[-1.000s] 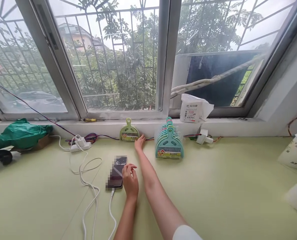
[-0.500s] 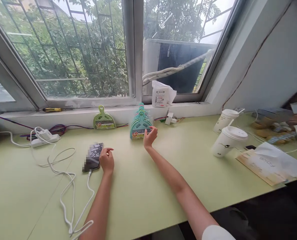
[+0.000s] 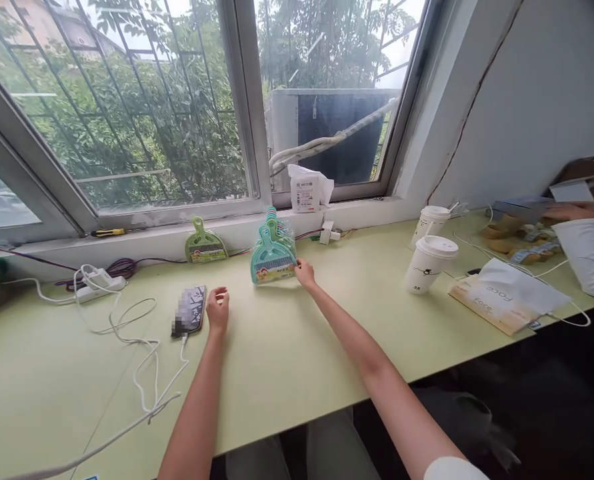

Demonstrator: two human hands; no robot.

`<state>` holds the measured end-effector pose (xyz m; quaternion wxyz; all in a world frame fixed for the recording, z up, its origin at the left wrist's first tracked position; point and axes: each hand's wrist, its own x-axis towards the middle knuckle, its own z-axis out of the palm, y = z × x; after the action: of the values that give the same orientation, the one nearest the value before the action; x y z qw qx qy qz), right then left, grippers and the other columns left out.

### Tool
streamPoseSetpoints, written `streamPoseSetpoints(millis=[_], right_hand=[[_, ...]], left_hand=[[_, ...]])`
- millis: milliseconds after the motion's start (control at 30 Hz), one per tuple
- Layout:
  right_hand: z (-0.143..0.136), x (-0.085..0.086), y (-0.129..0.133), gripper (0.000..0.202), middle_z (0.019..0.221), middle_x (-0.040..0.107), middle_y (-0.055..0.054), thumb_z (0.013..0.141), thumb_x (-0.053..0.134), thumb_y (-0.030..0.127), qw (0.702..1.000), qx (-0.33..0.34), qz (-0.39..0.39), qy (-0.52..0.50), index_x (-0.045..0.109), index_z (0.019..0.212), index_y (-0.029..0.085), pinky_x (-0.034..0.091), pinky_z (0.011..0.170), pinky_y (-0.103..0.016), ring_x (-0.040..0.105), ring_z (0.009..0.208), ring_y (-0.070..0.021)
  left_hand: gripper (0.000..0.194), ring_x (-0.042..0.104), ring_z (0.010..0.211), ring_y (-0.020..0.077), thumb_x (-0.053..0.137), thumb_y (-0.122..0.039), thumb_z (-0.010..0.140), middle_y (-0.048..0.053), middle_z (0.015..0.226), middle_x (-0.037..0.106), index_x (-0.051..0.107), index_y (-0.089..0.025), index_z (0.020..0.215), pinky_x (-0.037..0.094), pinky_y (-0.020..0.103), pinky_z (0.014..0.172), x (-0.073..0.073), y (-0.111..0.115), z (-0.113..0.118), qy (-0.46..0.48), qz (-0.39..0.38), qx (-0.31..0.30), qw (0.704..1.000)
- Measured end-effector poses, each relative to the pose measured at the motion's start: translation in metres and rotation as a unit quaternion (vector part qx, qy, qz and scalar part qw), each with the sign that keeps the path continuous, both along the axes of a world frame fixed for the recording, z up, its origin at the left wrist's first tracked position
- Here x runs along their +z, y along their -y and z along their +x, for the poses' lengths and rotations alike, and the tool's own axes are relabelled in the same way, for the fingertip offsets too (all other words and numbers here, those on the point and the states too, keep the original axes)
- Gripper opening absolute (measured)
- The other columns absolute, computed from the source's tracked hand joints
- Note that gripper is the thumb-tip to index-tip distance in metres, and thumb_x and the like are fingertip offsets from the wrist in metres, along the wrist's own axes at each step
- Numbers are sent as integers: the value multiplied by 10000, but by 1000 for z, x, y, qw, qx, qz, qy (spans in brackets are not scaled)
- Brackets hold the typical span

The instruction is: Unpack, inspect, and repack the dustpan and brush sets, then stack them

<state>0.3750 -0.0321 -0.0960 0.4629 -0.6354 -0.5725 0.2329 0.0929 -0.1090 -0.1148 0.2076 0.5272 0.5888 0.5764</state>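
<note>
Dustpan (image 3: 269, 257) (turquoise, tilted) sits at ten o'clock from the right hand (image 3: 305, 273), its lower right corner pinched. The left hand (image 3: 217, 309), fingers apart, has the phone (image 3: 195, 308) at nine. Right of both, tabletop (image 3: 357, 287) reaches a cup (image 3: 431, 265); its front edge runs at six.

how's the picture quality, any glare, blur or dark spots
Head view: patches of sky are washed out; the phone shows reflections and a pixelated left side; small print on the front dustpan is too soft to read; deep shadow under the table.
</note>
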Motion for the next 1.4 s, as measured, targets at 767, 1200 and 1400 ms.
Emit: streamPoseSetpoints(millis=[767,1200,1400], right_hand=[[-17,-30,120,363,673,670,-13,898,470,494,973,214,19,-82,663,790,207,462,617,-251,575,567,-129],[1,-27,108,454,969,703,-34,632,805,300,903,171,-59,-388,550,1002,228,590,774,-393,676,899,-210],[4,-16,112,426,837,721,-35,624,817,343,903,189,-78,-379,587,948,189,617,700,-383,698,764,-199]], left_hand=[[569,638,992,214,695,-284,721,67,1124,658,507,-214,1254,528,358,859,9,37,57,296,-109,-269,910],[421,620,1015,247,633,-454,773,94,1086,669,647,-176,1088,517,380,844,21,43,57,202,-163,-379,888],[465,656,893,228,677,-511,732,95,959,698,663,-154,1030,543,356,761,13,32,45,252,-148,-302,907]])
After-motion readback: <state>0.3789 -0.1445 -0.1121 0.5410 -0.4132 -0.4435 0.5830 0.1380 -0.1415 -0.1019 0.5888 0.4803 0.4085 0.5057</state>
